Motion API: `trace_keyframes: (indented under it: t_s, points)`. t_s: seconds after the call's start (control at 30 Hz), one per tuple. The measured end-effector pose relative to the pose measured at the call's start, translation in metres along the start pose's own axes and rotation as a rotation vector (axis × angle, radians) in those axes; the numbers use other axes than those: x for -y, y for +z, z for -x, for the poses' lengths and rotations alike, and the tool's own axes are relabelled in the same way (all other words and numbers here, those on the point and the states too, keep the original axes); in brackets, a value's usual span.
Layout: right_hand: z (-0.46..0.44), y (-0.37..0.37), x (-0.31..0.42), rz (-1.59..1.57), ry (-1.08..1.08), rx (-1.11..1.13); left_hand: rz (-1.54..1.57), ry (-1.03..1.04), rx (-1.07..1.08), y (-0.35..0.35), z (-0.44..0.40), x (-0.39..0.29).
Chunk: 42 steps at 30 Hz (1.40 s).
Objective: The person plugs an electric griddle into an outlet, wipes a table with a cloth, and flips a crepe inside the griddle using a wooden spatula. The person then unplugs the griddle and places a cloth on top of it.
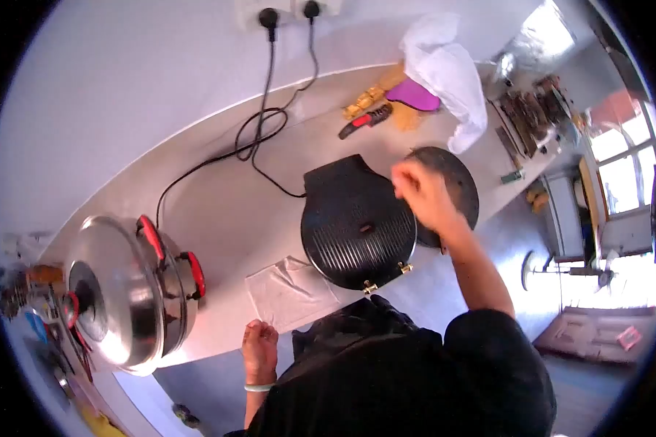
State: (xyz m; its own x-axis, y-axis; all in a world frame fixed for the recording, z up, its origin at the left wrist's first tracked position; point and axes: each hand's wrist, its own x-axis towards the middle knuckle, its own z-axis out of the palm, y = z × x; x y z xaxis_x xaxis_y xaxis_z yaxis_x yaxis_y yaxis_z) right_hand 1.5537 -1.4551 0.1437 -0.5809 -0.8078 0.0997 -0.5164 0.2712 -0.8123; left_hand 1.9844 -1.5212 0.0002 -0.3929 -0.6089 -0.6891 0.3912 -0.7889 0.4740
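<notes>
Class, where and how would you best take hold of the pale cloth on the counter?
The pale cloth is probably best pinched at its near-left corner, coming from the front of the counter: it lies mostly flat, with no handle, and that corner is closest to the left hand.

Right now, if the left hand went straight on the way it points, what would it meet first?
Most likely the pale cloth on the counter, just ahead, though the left hand's height is unclear.
</notes>
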Motion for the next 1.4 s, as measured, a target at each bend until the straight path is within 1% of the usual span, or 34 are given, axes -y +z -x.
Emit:
trace_keyframes:
  t_s: [0.03, 0.1, 0.17, 0.23, 0.33, 0.37, 0.43, 0.5, 0.53, 0.57, 0.63, 0.73, 0.77, 0.8, 0.87, 1.0, 1.1, 1.17, 1.23, 1.27, 1.33, 1.37, 1.4]
  points:
    - [0.037, 0.001, -0.017, -0.063, 0.011, -0.045, -0.020, -0.007, 0.021, -0.001, -0.006, 0.001]
    - [0.110, -0.001, -0.057, -0.020, 0.171, -0.167, -0.037, -0.086, 0.068, 0.002, -0.019, 0.003]
    - [0.175, -0.002, -0.081, -0.036, 0.520, -0.209, -0.037, -0.166, 0.125, 0.005, -0.032, 0.009]
    - [0.234, -0.001, -0.114, -0.097, 0.695, -0.170, -0.019, -0.240, 0.183, 0.007, -0.043, 0.017]
    - [0.282, 0.008, -0.137, -0.128, 0.854, -0.130, -0.156, -0.275, 0.059, 0.023, -0.045, 0.039]
    - [0.287, 0.012, -0.141, -0.173, 0.859, -0.133, -0.189, -0.314, 0.044, 0.011, -0.050, 0.049]
    - [0.296, 0.019, -0.150, -0.261, 0.875, -0.129, -0.224, -0.380, -0.015, 0.041, -0.028, 0.059]
    - [0.308, 0.025, -0.171, -0.221, 0.868, -0.092, -0.227, -0.509, -0.080, 0.017, -0.042, 0.081]
    - [0.312, 0.025, -0.181, -0.193, 0.861, -0.068, -0.223, -0.572, -0.114, 0.020, -0.044, 0.091]
    - [0.312, 0.022, -0.191, -0.164, 0.851, -0.042, -0.240, -0.563, -0.109, 0.023, -0.044, 0.100]
    - [0.307, 0.007, -0.200, -0.111, 0.790, 0.002, -0.270, -0.544, -0.111, 0.051, -0.029, 0.117]
    - [0.306, -0.018, -0.231, -0.125, 0.735, 0.091, -0.263, -0.549, -0.225, 0.080, -0.014, 0.147]
    - [0.304, -0.030, -0.239, -0.154, 0.749, 0.098, -0.357, -0.498, -0.160, 0.069, -0.013, 0.161]
    - [0.301, -0.042, -0.246, -0.179, 0.763, 0.101, -0.450, -0.449, -0.092, 0.044, -0.012, 0.177]
    - [0.301, -0.061, -0.266, -0.181, 0.806, 0.127, -0.696, -0.319, 0.025, 0.041, -0.009, 0.198]
    - [0.319, -0.097, -0.309, -0.097, 0.876, 0.212, -1.298, 0.030, 0.212, 0.085, 0.009, 0.222]
    - [0.332, -0.114, -0.334, -0.076, 0.910, 0.233, -1.006, -0.098, -0.050, 0.125, 0.013, 0.230]
    - [0.345, -0.116, -0.352, -0.060, 0.916, 0.231, -0.300, -0.440, -0.454, 0.151, 0.006, 0.229]
    - [0.350, -0.113, -0.362, -0.060, 0.962, 0.263, -0.520, -0.343, -0.301, 0.149, 0.008, 0.235]
    - [0.355, -0.111, -0.366, -0.054, 0.994, 0.266, -0.695, -0.314, -0.205, 0.140, 0.007, 0.237]
    - [0.371, -0.104, -0.377, -0.046, 0.956, 0.218, -1.100, -0.225, -0.006, 0.110, -0.003, 0.241]
    - [0.380, -0.098, -0.384, -0.160, 1.021, 0.164, -1.109, -0.242, -0.004, 0.101, -0.010, 0.241]
    - [0.382, -0.101, -0.383, -0.122, 1.013, 0.168, -1.117, -0.260, -0.001, 0.093, -0.017, 0.242]
